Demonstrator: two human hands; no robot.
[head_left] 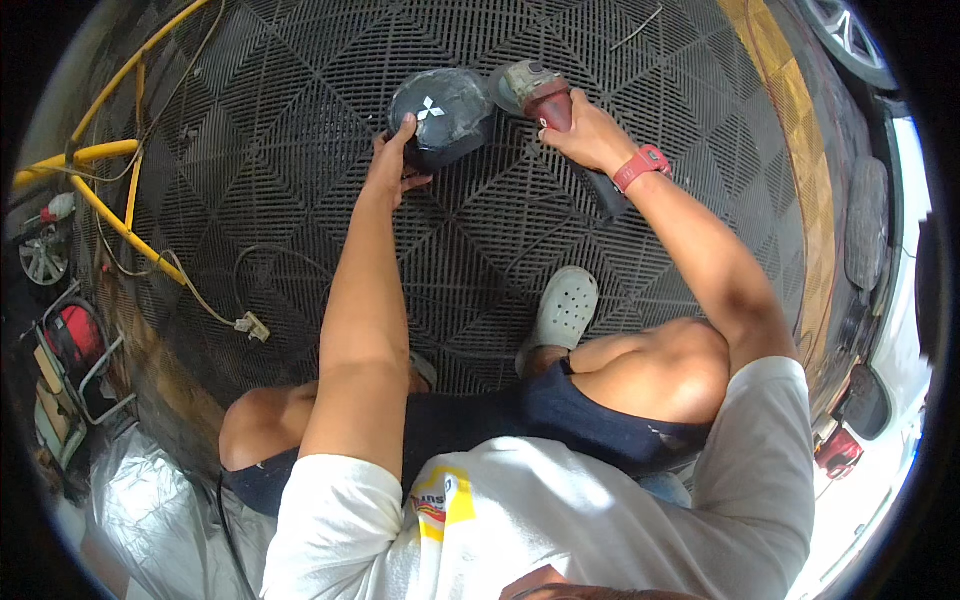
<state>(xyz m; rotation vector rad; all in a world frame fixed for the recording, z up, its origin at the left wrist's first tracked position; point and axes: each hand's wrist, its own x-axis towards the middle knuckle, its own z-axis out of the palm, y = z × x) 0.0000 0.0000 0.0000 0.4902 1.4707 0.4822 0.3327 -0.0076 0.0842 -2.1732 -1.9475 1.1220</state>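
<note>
Grinder point(546, 100) gripped in R hand point(594, 138), L hand point(390, 167) gripping blk part point(452, 122), both held fwd.

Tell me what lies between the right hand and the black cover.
In the head view, the grinder's head and disc, over the dark floor grating.

The cover point(447, 118) is left of the grinder point(549, 104) — both ahead of the clog point(568, 310); a cable socket point(252, 326) lies on the floor tiles point(300, 60) nearer left — a car point(908, 230) far right.
</note>
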